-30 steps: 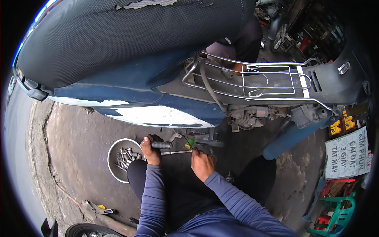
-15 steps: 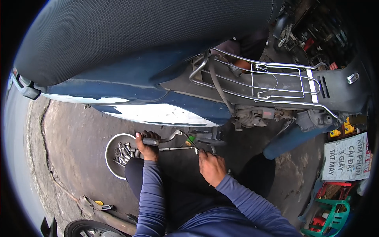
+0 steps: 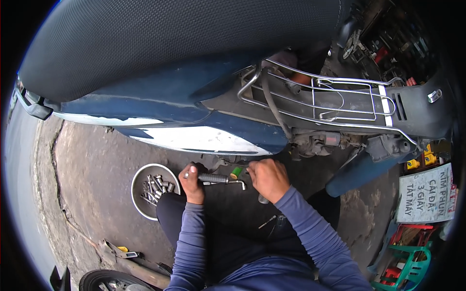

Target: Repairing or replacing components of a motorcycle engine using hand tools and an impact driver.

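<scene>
My left hand [image 3: 193,186] is closed around a bent metal wrench with a dark ribbed grip [image 3: 213,178]. The wrench's bright L-shaped end [image 3: 242,184] points toward my right hand. My right hand [image 3: 269,178] is just below the motorbike's lower side, its fingers pinched together; whatever they hold is hidden. Between the hands shows a small green object [image 3: 236,173], too small to name. The motorbike's blue and white side panel [image 3: 204,140] stretches above both hands. Left of my left hand, a round metal bowl [image 3: 137,207] holds several sockets and bolts [image 3: 156,188].
A thin metal tool [image 3: 267,222] lies on the ground below my right hand. The chrome rack [image 3: 340,121] and blue exhaust cover [image 3: 347,177] are to the right. A lettered board [image 3: 423,194] and a green plastic chair [image 3: 412,266] stand at the far right. Another wheel [image 3: 104,281] is at lower left.
The wrench has turned and shifted right and slightly down with my left hand. My right hand has left the metal rod and moved up and right, toward the motorbike's underside.
</scene>
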A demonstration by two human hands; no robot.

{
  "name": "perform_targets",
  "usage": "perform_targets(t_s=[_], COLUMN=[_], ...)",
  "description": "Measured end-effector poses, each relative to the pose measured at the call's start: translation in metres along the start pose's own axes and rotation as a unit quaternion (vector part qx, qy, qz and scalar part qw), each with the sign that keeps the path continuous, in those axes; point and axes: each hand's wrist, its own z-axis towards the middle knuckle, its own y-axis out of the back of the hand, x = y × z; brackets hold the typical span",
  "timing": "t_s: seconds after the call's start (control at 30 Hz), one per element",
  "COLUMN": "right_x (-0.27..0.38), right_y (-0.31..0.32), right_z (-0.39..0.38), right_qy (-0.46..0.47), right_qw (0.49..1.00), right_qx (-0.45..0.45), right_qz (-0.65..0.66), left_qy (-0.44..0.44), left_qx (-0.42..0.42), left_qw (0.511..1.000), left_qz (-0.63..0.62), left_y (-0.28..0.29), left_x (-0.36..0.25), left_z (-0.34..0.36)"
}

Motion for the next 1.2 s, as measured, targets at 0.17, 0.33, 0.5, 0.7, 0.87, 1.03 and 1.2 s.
perform_targets(t_s=[0.17, 0.33, 0.5, 0.7, 0.87, 1.03, 1.2], right_x=[0.011, 0.022, 0.012, 0.018, 0.014, 0.003, -0.004], right_y=[-0.023, -0.047, -0.029, -0.027, -0.033, -0.021, -0.008], right_z=[-0.025, -0.046, -0.027, -0.023, -0.027, -0.015, -0.003], right_qy=[-0.028, -0.095, -0.062, -0.098, -0.088, -0.071, -0.095], right_qw=[0.991, 0.991, 0.995, 0.993, 0.995, 0.997, 0.995], right_qx=[0.071, 0.049, 0.010, 0.046, 0.004, 0.040, 0.010], right_qz=[-0.106, -0.081, -0.072, -0.049, -0.049, -0.005, 0.000], left_qy=[0.050, -0.055, 0.063, 0.059, -0.011, -0.080, 0.053], left_qx=[-0.077, 0.015, -0.045, -0.067, -0.002, -0.078, -0.089], left_qw=[0.977, 0.998, 0.981, 0.988, 0.999, 0.978, 0.961], left_qz=[-0.193, 0.007, -0.177, -0.130, -0.030, 0.178, -0.257], left_y=[-0.006, -0.003, 0.002, -0.004, -0.010, -0.020, -0.014], left_x=[-0.004, -0.001, 0.000, -0.003, -0.008, -0.013, -0.014], left_z=[0.002, 0.000, -0.002, -0.004, -0.002, -0.006, 0.001])
